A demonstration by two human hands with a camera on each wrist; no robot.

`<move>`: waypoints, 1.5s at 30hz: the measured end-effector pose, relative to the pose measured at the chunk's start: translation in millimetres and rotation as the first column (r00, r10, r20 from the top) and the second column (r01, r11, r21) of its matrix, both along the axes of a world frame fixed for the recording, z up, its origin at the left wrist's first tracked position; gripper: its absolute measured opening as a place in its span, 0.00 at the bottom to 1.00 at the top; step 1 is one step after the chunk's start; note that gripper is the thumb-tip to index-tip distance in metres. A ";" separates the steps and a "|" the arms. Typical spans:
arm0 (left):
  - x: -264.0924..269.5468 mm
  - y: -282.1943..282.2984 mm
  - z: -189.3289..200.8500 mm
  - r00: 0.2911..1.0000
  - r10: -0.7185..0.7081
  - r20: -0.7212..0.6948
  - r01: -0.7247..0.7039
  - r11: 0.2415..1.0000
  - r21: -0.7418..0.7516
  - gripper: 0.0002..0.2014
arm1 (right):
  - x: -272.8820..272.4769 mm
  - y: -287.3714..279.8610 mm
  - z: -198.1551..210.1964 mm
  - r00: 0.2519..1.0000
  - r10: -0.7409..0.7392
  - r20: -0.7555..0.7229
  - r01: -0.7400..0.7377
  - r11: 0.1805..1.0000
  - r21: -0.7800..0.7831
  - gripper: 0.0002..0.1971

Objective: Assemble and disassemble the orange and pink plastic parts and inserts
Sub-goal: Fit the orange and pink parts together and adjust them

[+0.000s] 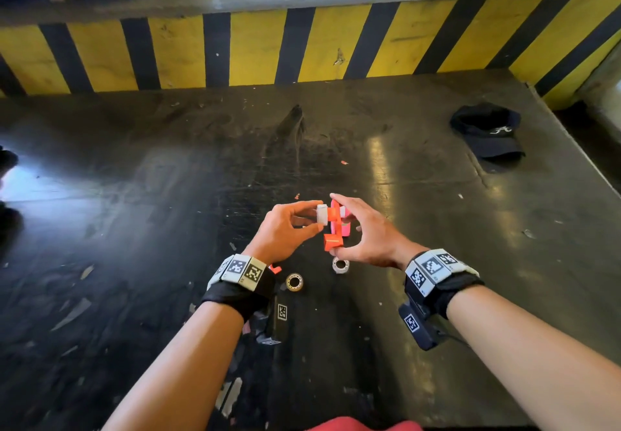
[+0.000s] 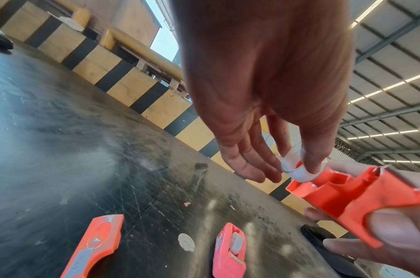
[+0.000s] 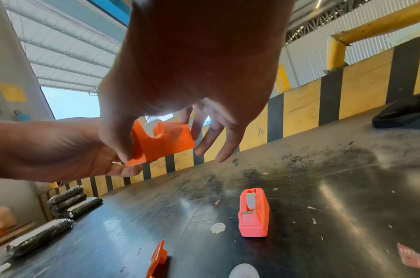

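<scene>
Mid-assembly: the pink plastic tape dispenser (image 3: 253,212) lies complete on the dark table (image 1: 134,229) below the fingers; the orange plastic dispenser shell (image 2: 354,203) awaits its insert. The right hand (image 1: 366,232) pinches the shell, raised; the left hand (image 1: 285,229) pinches the white cylindrical insert (image 2: 297,169) at its open top.

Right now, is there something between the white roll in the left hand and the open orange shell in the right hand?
Nothing visible is. The left hand pinches the white roll right at the open side of the orange shell, which the right hand holds. The roll's edge already meets the shell's rim.
</scene>
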State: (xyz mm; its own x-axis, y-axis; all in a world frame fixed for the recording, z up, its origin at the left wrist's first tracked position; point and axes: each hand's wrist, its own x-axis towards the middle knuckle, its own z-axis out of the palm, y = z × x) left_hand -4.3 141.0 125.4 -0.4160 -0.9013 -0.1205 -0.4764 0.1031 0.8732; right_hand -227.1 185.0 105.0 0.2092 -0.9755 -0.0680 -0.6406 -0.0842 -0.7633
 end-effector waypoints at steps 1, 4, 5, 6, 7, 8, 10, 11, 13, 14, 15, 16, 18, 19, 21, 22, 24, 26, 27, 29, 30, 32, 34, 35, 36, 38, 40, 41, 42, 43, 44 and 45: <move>-2.1 1.2 0.8 1.000 0.004 0.004 -0.004 1.000 -0.002 0.24 | -2.1 1.1 0.9 1.000 0.002 0.005 -0.002 1.000 0.002 0.55; -5.0 5.7 6.5 1.000 0.008 -0.004 -0.008 1.000 -0.017 0.25 | -5.2 2.8 6.4 1.000 0.019 0.016 -0.019 1.000 0.002 0.55; -4.9 6.7 9.1 1.000 0.010 -0.009 -0.010 1.000 -0.017 0.25 | -5.7 3.0 8.9 1.000 0.020 0.019 -0.020 1.000 0.004 0.55; -4.8 7.2 11.9 1.000 0.013 -0.018 -0.013 1.000 -0.017 0.25 | -5.9 2.6 11.5 1.000 0.019 0.021 -0.019 1.000 0.002 0.54; -4.0 7.8 15.1 1.000 0.015 -0.026 -0.015 1.000 -0.020 0.25 | -5.0 2.5 15.6 1.000 0.020 0.019 -0.019 1.000 -0.009 0.54; -2.7 8.2 18.9 0.999 0.011 -0.035 -0.012 1.000 -0.026 0.25 | -2.9 1.9 20.1 1.000 0.022 0.012 -0.022 0.999 -0.025 0.54; 1.2 7.3 27.0 0.999 -0.004 -0.048 0.003 0.999 -0.032 0.25 | 3.4 1.4 28.1 1.000 0.013 0.001 -0.013 0.999 -0.050 0.54; 4.2 6.2 30.8 0.998 -0.009 -0.056 0.008 1.000 -0.030 0.25 | 7.0 1.4 30.9 1.000 0.001 0.004 -0.001 0.998 -0.062 0.54; 11.6 2.4 36.1 0.998 -0.022 -0.062 0.020 1.000 -0.023 0.25 | 14.5 2.1 36.4 1.000 -0.017 0.026 0.019 0.997 -0.081 0.54; 14.6 0.0 38.1 0.997 -0.035 -0.062 0.033 0.999 -0.023 0.25 | 17.9 2.5 38.1 0.999 -0.021 0.044 0.025 0.996 -0.089 0.55; 16.6 -1.9 39.4 0.997 -0.049 -0.065 0.047 0.999 -0.021 0.25 | 21.1 3.0 38.6 0.997 -0.029 0.066 0.034 0.996 -0.088 0.56; 17.0 -2.7 40.5 0.995 -0.058 -0.078 0.057 0.998 -0.014 0.25 | 24.5 3.3 38.2 0.995 -0.042 0.090 0.049 0.995 -0.082 0.56; 15.8 -1.8 41.6 0.992 -0.062 -0.110 0.062 0.998 -0.005 0.25 | 30.6 5.9 37.0 0.988 -0.069 0.137 0.081 0.993 -0.086 0.53; 14.5 -1.5 41.6 0.991 -0.060 -0.123 0.059 0.998 -0.012 0.26 | 32.2 7.7 36.8 0.984 -0.083 0.156 0.098 0.991 -0.094 0.51; 13.1 -2.6 43.1 0.988 -0.048 -0.147 0.047 0.999 -0.008 0.29 | 30.1 7.8 37.5 0.984 -0.091 0.152 0.107 0.989 -0.100 0.47; 13.2 -3.6 43.7 0.986 -0.046 -0.161 0.049 0.999 0.014 0.30 | 27.2 7.2 38.6 0.987 -0.089 0.133 0.102 0.990 -0.096 0.45; 13.1 -2.2 43.9 0.978 -0.062 -0.199 0.075 0.996 0.055 0.29 | 20.1 6.9 39.8 0.992 -0.080 0.098 0.089 0.992 -0.086 0.43; 11.9 -3.7 40.4 0.966 -0.072 -0.246 0.094 0.993 0.076 0.27 | 14.8 5.3 41.1 0.994 -0.073 0.086 0.081 0.993 -0.083 0.42; 11.6 -6.7 35.9 0.964 -0.065 -0.258 0.090 0.992 0.088 0.26 | 12.9 4.8 41.0 0.994 -0.072 0.083 0.078 0.994 -0.076 0.41; 12.2 -14.8 20.9 0.981 -0.014 -0.195 0.030 0.996 0.079 0.23 | 11.1 2.5 37.7 0.997 -0.061 0.052 0.064 0.996 -0.063 0.41; 14.7 -19.9 8.9 0.994 0.031 -0.101 -0.026 0.998 0.050 0.22 | 11.5 1.3 34.7 0.998 -0.051 0.024 0.052 0.997 -0.062 0.42; 23.1 -26.6 -20.0 0.981 0.100 0.168 -0.100 0.995 -0.009 0.23 | 13.8 -0.1 26.6 0.999 -0.033 -0.030 0.032 0.998 -0.047 0.42; 34.4 -29.0 -54.2 0.903 0.081 0.422 -0.097 0.995 0.015 0.32 | 16.2 -2.4 15.7 0.998 -0.019 -0.058 0.018 1.000 -0.020 0.42; 40.5 -28.7 -69.9 0.851 0.057 0.523 -0.093 0.995 0.043 0.36 | 17.7 -3.2 11.2 0.998 -0.013 -0.061 0.013 1.000 -0.005 0.42; 46.4 -28.4 -84.5 0.796 0.036 0.604 -0.092 0.994 0.061 0.40 | 19.1 -4.7 6.3 0.998 -0.010 -0.064 0.010 1.000 0.006 0.42; 56.4 -28.6 -107.9 0.702 -0.011 0.712 -0.073 0.993 0.088 0.46 | 23.4 -7.4 -0.9 0.998 -0.005 -0.062 0.007 1.000 0.026 0.42; 63.0 -28.4 -125.6 0.645 -0.067 0.761 -0.036 0.992 0.119 0.49 | 27.2 -9.1 -8.0 0.999 -0.001 -0.035 0.002 0.999 0.047 0.43; 64.9 -27.4 -131.4 0.631 -0.083 0.772 -0.025 0.992 0.127 0.48 | 28.4 -9.0 -10.8 1.000 0.003 -0.025 -0.002 0.998 0.056 0.43; 66.7 -27.0 -137.2 0.625 -0.085 0.776 -0.015 0.993 0.121 0.46 | 29.4 -8.9 -12.9 1.000 0.006 -0.022 -0.005 0.998 0.062 0.43; 67.6 -26.1 -140.9 0.626 -0.076 0.776 -0.006 0.995 0.102 0.44 | 30.5 -8.5 -14.2 1.000 0.011 -0.025 -0.009 0.998 0.069 0.44; 68.2 -25.1 -143.9 0.634 -0.063 0.771 0.001 0.997 0.081 0.40 | 31.5 -8.2 -15.9 0.999 0.012 -0.030 -0.010 0.997 0.074 0.44; 68.5 -24.6 -145.6 0.647 -0.053 0.761 0.008 0.998 0.062 0.38 | 32.4 -7.6 -16.4 0.999 0.013 -0.035 -0.010 0.997 0.079 0.43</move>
State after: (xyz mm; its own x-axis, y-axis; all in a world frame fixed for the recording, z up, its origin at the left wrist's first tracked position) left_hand 64.2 116.4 -20.2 -0.1848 -0.8735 -0.4504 -0.9731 0.0985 0.2081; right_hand -194.7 177.3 88.6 0.2167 -0.9643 -0.1520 -0.6670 -0.0325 -0.7443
